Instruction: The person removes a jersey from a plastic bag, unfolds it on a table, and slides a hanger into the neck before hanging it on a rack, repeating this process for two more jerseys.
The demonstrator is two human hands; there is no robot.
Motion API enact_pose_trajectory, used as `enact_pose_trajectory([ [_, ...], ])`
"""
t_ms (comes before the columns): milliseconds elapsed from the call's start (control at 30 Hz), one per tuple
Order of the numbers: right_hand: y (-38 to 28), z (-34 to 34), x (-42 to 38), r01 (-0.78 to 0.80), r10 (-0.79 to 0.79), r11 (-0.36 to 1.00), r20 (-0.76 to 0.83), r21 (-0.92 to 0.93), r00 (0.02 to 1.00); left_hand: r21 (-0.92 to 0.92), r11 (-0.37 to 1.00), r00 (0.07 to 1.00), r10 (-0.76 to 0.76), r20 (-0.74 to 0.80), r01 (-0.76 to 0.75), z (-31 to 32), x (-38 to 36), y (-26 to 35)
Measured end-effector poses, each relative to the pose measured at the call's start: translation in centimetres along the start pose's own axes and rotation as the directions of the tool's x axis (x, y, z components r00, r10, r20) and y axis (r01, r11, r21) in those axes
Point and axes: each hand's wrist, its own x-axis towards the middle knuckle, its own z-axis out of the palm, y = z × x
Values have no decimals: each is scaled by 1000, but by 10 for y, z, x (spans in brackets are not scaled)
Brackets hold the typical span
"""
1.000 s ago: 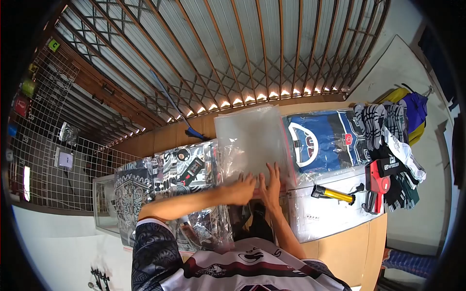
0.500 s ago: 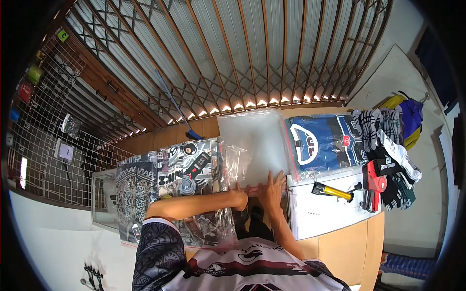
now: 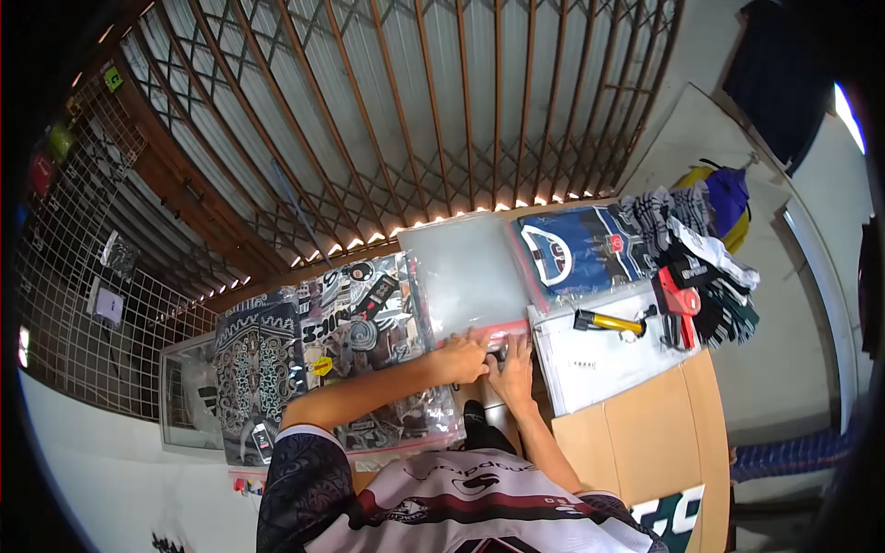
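Observation:
A clear, frosted plastic bag (image 3: pixel 466 267) lies flat in the middle of the counter, with a red strip (image 3: pixel 505 329) along its near edge. My left hand (image 3: pixel 464 358) reaches across from the left, its fingers closed on that edge. Right beside it, my right hand (image 3: pixel 513 371) has its fingers bent around the same edge, near the bag's right corner. The exact fingertip contact is partly hidden. To the left are bagged patterned garments (image 3: pixel 364 318); to the right is a bagged blue jersey (image 3: pixel 581 249).
White packets (image 3: pixel 590 359) lie on the right, carrying a yellow-and-black hand pump (image 3: pixel 608 322). Next to them are a red tool (image 3: pixel 680 300) and piled gloves (image 3: pixel 724 309). A dark patterned garment (image 3: pixel 258 378) lies at far left. Behind the counter stands a folding metal gate (image 3: pixel 433 120).
The view has shifted and turned. My right hand's fingers, spread over the bag before, are now bent at its near edge. The red strip shows more widely above my hands.

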Motion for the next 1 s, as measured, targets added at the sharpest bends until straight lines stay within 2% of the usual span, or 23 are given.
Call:
enact_pose_trajectory([
  [100, 17, -3, -54, 42, -42, 990, -9, 133, 999, -83, 964, 960, 239, -145, -252, -9, -57, 21],
  [133, 16, -6, -73, 107, -95, 987, -102, 122, 990, -120, 934, 932, 314, -182, -338, -9, -78, 28],
  [167, 15, -9, -94, 22, -15, 986, -40, 165, 999, -114, 905, 892, 371, -256, -409, 0, -98, 33],
  [233, 6, -20, -137, -155, 137, 957, 90, 244, 986, -242, 782, 805, 485, -342, -574, 10, -145, 43],
  [300, 13, -6, -185, -170, 164, 919, 47, 356, 985, -394, 738, 836, 468, -288, -548, 16, -196, 60],
  [367, 23, 12, -232, -293, 274, 907, 105, 304, 956, -442, 671, 803, 482, -350, -595, 55, -227, 64],
  [433, 29, 27, -279, -367, 346, 874, 124, 318, 930, -529, 635, 827, 445, -345, -562, 89, -254, 69],
  [500, 27, 31, -325, -441, 406, 835, 173, 330, 897, -637, 634, 893, 381, -239, -440, 126, -273, 73],
  [533, 27, 33, -345, -465, 427, 831, 185, 305, 885, -615, 644, 888, 378, -260, -455, 142, -280, 75],
  [633, 35, 33, -402, -536, 498, 805, 199, 256, 844, -655, 662, 925, 337, -174, -364, 190, -296, 86],
  [667, 41, 32, -420, -557, 523, 789, 193, 258, 830, -701, 629, 928, 349, -130, -335, 201, -300, 93],
  [767, 54, 18, -468, -643, 624, 722, 162, 254, 765, -611, 684, 879, 475, -40, -398, 223, -303, 119],
  [800, 59, 13, -486, -664, 655, 702, 133, 255, 744, -525, 732, 865, 501, -19, -435, 230, -303, 130],
  [900, 82, 1, -546, -691, 716, 668, 16, 275, 698, -351, 709, 768, 638, -52, -612, 256, -296, 162],
  [933, 90, -2, -570, -696, 731, 660, -27, 283, 682, -377, 698, 753, 658, 0, -609, 258, -295, 177],
  [1000, 97, -15, -620, -727, 807, 568, -87, 386, 584, -309, 683, 705, 708, 54, -662, 261, -294, 213],
])
